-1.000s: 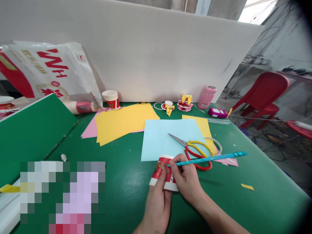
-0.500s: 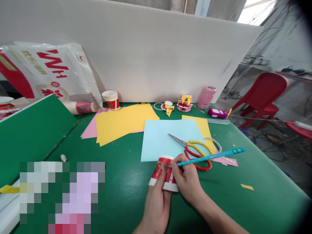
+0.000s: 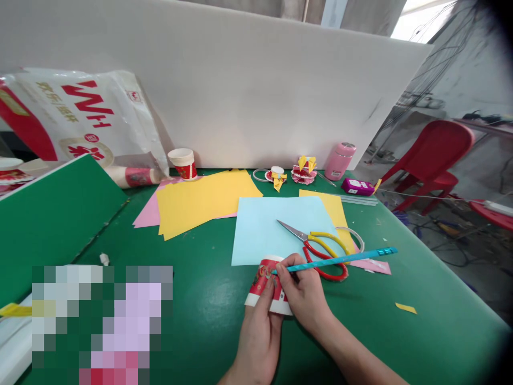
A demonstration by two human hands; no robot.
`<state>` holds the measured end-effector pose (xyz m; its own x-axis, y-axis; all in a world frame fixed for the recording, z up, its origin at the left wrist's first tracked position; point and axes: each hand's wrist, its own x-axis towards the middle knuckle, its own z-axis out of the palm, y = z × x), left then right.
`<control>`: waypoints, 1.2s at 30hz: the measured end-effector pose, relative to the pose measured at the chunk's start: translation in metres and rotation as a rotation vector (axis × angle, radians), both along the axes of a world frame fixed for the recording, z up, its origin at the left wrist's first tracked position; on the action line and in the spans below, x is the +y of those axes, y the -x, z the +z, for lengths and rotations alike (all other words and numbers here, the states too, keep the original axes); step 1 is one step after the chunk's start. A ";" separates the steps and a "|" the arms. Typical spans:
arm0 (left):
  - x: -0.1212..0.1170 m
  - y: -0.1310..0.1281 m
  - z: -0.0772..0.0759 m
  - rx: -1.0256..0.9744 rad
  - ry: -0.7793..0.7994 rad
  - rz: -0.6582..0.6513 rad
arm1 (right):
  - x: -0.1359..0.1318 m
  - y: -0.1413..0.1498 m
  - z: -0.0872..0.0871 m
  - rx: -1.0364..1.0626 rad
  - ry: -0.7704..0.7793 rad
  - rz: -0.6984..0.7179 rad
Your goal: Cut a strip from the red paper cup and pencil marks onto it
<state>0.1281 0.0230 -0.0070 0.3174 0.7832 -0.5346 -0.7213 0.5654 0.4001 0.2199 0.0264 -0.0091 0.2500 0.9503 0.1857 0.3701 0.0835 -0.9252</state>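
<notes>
My left hand point(image 3: 259, 331) grips a red and white paper cup point(image 3: 262, 283), thumb across its printed side and the other fingers hidden behind or inside it. The cup is tilted, its wide rim toward me. In my right hand point(image 3: 304, 283) a long blue pencil point(image 3: 336, 260) is pinched, its tip at the cup's printed wall. Just past my right hand lie scissors point(image 3: 308, 238) with red and yellow handles, resting on a light blue paper sheet point(image 3: 260, 224). The pencil crosses above the scissors' handles.
Yellow sheets point(image 3: 204, 200) over pink paper lie farther back. A stack of paper cups point(image 3: 184, 163), two small decorated cup crafts, a pink bottle point(image 3: 340, 160) and a purple packet point(image 3: 358, 186) line the white partition point(image 3: 260, 96). At left stand a green board point(image 3: 52, 224) and plastic bag point(image 3: 92, 117).
The pencil and my right hand have shifted slightly left over the cup. My left hand and the cup stay nearly where they were.
</notes>
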 end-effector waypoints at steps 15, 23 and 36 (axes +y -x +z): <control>0.003 -0.001 0.005 0.084 0.057 0.017 | -0.002 0.000 0.000 -0.057 -0.011 -0.039; 0.002 0.001 0.003 0.104 0.063 0.013 | -0.003 -0.001 0.001 -0.063 -0.026 -0.055; 0.001 0.000 0.003 0.026 0.030 0.006 | 0.000 0.000 0.000 -0.022 -0.005 -0.015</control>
<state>0.1285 0.0244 -0.0040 0.2985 0.7684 -0.5661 -0.7144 0.5732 0.4014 0.2195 0.0259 -0.0096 0.2604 0.9455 0.1957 0.3918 0.0818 -0.9164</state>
